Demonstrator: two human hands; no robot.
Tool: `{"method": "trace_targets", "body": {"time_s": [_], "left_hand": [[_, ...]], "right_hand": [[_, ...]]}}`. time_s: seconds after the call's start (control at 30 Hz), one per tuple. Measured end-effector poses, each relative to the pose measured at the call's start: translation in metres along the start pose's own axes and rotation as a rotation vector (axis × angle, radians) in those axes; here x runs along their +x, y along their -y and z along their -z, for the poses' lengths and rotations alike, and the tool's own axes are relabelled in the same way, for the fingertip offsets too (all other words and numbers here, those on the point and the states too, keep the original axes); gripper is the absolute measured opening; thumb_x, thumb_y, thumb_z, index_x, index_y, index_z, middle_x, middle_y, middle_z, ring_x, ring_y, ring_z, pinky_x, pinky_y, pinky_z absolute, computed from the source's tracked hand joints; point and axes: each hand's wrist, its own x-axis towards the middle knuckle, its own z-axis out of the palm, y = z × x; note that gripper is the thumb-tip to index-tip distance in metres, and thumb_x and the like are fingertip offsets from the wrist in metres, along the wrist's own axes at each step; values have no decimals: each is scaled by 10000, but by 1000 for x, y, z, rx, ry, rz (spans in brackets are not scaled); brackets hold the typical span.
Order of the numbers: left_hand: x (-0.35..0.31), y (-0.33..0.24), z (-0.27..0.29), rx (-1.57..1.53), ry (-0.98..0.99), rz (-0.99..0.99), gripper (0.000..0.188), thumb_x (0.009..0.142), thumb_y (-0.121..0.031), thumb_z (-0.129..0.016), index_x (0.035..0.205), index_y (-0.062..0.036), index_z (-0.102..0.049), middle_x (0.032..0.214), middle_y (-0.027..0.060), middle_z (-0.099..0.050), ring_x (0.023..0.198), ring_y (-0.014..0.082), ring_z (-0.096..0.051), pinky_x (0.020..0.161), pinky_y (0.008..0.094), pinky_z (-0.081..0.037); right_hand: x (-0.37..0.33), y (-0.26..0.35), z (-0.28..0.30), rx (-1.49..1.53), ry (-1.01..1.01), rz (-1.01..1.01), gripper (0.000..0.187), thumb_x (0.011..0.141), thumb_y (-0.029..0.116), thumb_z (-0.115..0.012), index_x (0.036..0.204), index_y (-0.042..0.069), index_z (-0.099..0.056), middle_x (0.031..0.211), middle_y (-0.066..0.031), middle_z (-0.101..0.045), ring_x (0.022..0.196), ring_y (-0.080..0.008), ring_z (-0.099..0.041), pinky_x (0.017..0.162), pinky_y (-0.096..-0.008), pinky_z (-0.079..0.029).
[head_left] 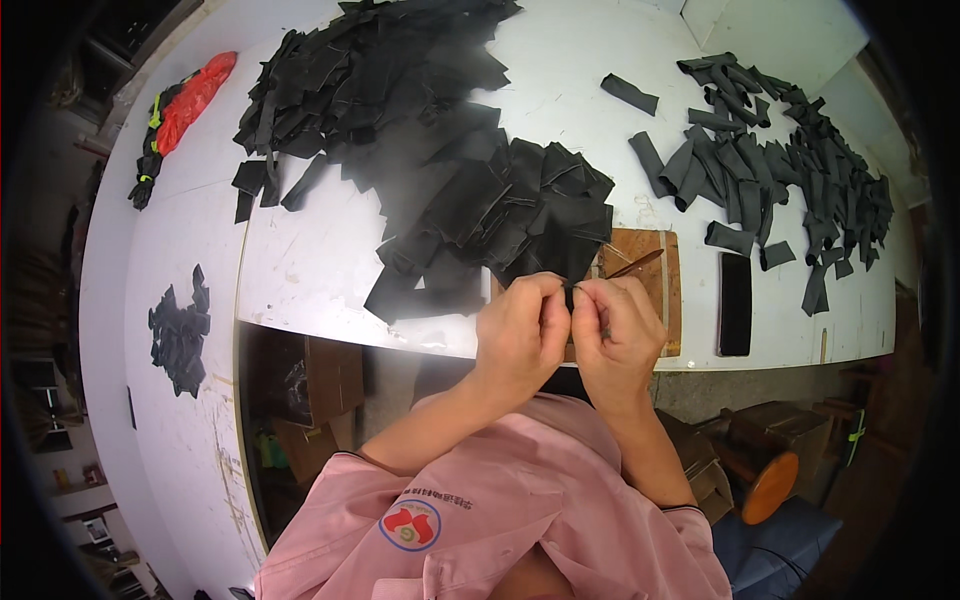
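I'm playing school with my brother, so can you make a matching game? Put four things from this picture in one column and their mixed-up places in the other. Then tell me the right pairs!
Things:
1. Red bag
2. Small black piece
3. Black slab, maybe a phone
4. Brown board

Places:
A. Just right of the board
B. Pinched between the two hands
C. Under a thin brown tool
D. On the table, at the picture's upper left

Right pairs: 1-D, 2-B, 3-A, 4-C
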Motion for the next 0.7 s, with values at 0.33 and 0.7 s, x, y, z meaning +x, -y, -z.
{"method": "trace_targets", "body": {"time_s": [0.33,0.7], "left_hand": [[8,11,15,-1488,264,985,203,719,68,-544,892,-14,-476,665,-3,-533,442,7,-370,395,170,-256],[2,-9,-7,-398,31,404,222,720,86,-475,926,25,-531,740,16,-552,543,15,-469,466,171,-372]], "right_hand": [[-15,-23,5,403,134,-313,91,694,-44,-592,781,-21,-577,657,-47,-484,525,-119,-454,460,-244,-361],[-19,-25,7,1368,206,-880,78,823,125,-564,805,64,-519,689,22,-477,597,-68,-432,533,-198,-354]]}}
